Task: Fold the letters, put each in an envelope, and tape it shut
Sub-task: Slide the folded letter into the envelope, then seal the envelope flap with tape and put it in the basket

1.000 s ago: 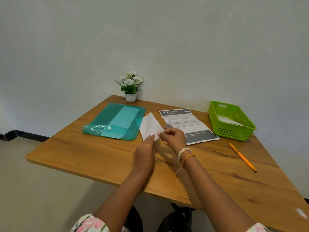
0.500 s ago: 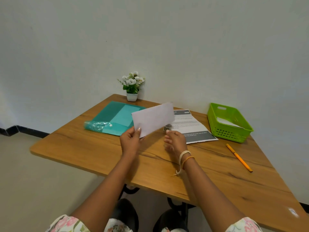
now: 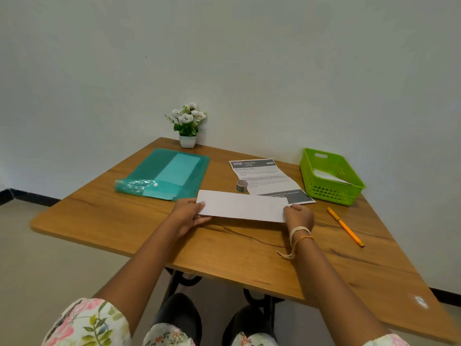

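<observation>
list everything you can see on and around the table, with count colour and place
envelope: 1, white, held level above the table's middle by both ends
printed letter: 1, white with grey bands, flat on the table behind the envelope
tape roll: 1, grey, standing on the letter's near left part
folder: 1, teal see-through, far left of the table
basket: 1, green, far right, white paper inside
pencil: 1, orange, right of the hands
potted plant: 1, white flowers, white pot, back edge by the wall
table: 1, brown wood
left hand: grips the envelope's left end
right hand: grips its right end, threads on the wrist
</observation>
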`<move>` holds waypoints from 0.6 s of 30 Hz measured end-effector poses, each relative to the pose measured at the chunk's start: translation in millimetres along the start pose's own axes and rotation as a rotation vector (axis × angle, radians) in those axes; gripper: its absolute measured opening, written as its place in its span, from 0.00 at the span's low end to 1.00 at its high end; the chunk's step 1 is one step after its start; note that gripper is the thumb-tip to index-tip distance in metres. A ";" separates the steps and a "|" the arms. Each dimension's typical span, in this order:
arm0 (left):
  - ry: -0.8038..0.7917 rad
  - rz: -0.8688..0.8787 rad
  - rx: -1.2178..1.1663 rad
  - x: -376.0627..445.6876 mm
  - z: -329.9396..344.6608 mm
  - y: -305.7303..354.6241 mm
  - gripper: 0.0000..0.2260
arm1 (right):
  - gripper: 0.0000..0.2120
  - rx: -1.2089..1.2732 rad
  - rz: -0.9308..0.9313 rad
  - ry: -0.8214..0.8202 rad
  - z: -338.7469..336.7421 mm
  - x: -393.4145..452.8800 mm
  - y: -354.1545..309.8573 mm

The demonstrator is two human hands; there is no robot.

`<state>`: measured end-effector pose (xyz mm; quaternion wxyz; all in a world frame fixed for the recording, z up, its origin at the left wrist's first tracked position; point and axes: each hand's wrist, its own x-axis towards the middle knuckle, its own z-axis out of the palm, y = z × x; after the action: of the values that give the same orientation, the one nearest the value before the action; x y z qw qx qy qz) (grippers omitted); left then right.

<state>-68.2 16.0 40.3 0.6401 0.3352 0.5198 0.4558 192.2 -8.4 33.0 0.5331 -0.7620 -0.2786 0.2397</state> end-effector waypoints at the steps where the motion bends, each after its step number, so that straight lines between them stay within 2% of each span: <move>1: 0.026 0.005 0.088 2.6 1.4 -0.8 0.13 | 0.16 -0.077 -0.049 -0.020 -2.6 -0.8 3.9; 3: 0.132 0.065 0.377 8.5 5.0 -1.4 0.09 | 0.16 -0.220 -0.149 -0.024 -5.3 -0.6 9.7; 5: 0.265 0.194 0.793 14.9 7.3 0.3 0.07 | 0.17 -0.326 -0.239 -0.017 -5.9 1.9 14.4; 7: 0.348 0.275 1.077 18.2 9.9 -0.9 0.07 | 0.13 -0.416 -0.290 -0.019 -4.9 4.5 20.7; 9: 0.383 0.303 1.182 18.6 13.7 -4.6 0.08 | 0.09 -0.503 -0.305 -0.021 -3.4 7.9 27.5; 12: 0.455 0.370 1.272 15.4 22.0 -14.1 0.13 | 0.13 -0.629 -0.361 0.059 0.3 5.0 28.2; 14: 0.501 0.483 1.267 16.2 29.1 -20.6 0.14 | 0.14 -0.675 -0.436 0.108 8.6 2.8 20.1; 16: 0.487 0.651 1.251 22.6 35.7 -25.7 0.14 | 0.14 -0.695 -0.522 0.083 22.6 0.1 7.4; 18: 0.399 0.772 1.254 31.5 40.9 -29.5 0.15 | 0.14 -0.669 -0.576 0.003 40.9 -0.3 -5.0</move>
<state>-20.2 36.6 12.0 0.0189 0.7052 0.6331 0.3185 164.1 20.5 24.8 0.3024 -0.7844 -0.5411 -0.0230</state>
